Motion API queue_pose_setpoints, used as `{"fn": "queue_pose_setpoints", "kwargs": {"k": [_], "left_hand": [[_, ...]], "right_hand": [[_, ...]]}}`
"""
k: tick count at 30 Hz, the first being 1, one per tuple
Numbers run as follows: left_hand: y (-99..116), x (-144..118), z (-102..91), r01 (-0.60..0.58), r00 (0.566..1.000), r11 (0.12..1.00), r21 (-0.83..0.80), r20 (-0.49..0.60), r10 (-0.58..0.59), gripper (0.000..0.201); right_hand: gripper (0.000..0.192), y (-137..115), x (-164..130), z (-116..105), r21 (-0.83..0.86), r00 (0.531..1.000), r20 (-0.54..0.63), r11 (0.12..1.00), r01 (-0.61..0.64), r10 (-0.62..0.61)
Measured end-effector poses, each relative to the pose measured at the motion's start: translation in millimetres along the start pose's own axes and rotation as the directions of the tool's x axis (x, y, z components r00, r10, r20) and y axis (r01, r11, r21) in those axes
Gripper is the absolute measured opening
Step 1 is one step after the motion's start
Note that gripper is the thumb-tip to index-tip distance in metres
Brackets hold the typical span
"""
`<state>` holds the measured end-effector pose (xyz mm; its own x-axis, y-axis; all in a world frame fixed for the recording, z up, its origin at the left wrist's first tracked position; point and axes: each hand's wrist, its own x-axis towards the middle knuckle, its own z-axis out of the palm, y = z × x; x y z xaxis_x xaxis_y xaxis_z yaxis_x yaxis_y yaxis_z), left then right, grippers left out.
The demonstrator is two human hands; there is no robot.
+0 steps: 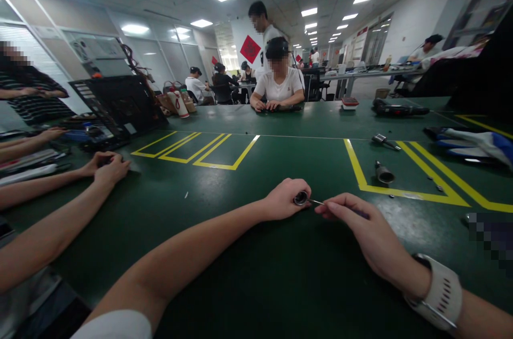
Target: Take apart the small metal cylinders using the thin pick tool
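Observation:
My left hand [286, 200] is closed around a small round metal part [300, 198], its ring-shaped open end facing me. Between the fingertips of my right hand [352, 213] is a thin metal rod [318, 202]. The rod's far end meets or passes close to the side of the round part; whether it touches, I cannot tell. Both hands are low over the green tabletop [240, 259]. Off to the right, inside a yellow tape outline, lies a dark metal cylindrical part [383, 173] with a narrower neck. Behind it rests another small metal piece with a shaft [385, 141].
Yellow tape [355, 165] marks the table. Several tiny parts lie near its right outline. Blue-and-white gloves [476, 144] and a black tool [398, 108] are at right. A neighbour's hands [108, 165] work at left; a person [278, 82] sits opposite. A black panel [124, 106] stands back left.

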<state>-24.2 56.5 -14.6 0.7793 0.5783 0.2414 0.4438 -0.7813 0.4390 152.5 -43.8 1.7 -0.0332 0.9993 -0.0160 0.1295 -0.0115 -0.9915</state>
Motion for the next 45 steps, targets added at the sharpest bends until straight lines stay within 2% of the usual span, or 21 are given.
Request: {"fn": "queue_pose_setpoints", "kwargs": {"k": [3,5,7,12,15,19,25,30,36,40,45], "left_hand": [[-1,1,0.3,0.021,1.0,0.999,-0.033,-0.005,-0.021,0.012],[-1,1,0.4,0.033,0.999,0.998,-0.059,-0.012,-0.034,0.012],[-1,1,0.4,0.042,0.999,0.997,-0.061,-0.013,-0.042,0.013],[-1,0,-0.1,0.033,0.999,0.998,-0.045,-0.023,-0.034,0.013],[-2,0,-0.3,0.042,0.998,0.994,-0.101,-0.045,-0.047,0.013],[-3,0,0.1,-0.006,0.996,0.98,-0.2,-0.089,-0.012,0.014],[-3,0,0.1,0.03,0.986,0.966,-0.256,-0.149,-0.07,0.014],[-3,0,0.7,0.061,0.984,0.963,-0.264,-0.144,-0.102,0.02],[-1,1,2.3,0.065,0.983,0.972,-0.228,-0.154,-0.102,0.018],[-1,0,1.7,0.042,0.99,0.989,-0.145,-0.124,-0.06,0.014],[-2,0,2.2,0.018,0.996,0.999,-0.042,-0.089,-0.021,0.013]], "right_hand": [[0.02,4,3,0,0.226,0.998,0.02,0.972,-0.07,0.068],[0.021,5,3,0,0.284,0.996,0.031,0.955,-0.086,0.08],[0.022,5,2,1,0.251,0.998,0.013,0.966,-0.067,0.066],[0.024,2,-2,3,0.003,1.0,-0.004,1.0,0.007,-0.007],[0.024,2,-1,3,0.083,0.998,0.046,0.996,-0.041,0.037],[0.023,4,1,1,0.246,0.991,0.096,0.962,-0.116,0.095],[0.022,0,-1,1,0.29,0.993,0.077,0.951,-0.104,0.085],[0.025,1,-2,3,0.199,0.996,0.054,0.976,-0.085,0.075],[0.026,7,-6,3,-0.02,0.997,-0.001,0.997,0.08,-0.08],[0.025,3,-9,5,-0.235,0.988,-0.009,0.961,0.147,-0.154],[0.022,6,-8,8,-0.416,0.959,0.038,0.868,0.271,-0.281]]}}
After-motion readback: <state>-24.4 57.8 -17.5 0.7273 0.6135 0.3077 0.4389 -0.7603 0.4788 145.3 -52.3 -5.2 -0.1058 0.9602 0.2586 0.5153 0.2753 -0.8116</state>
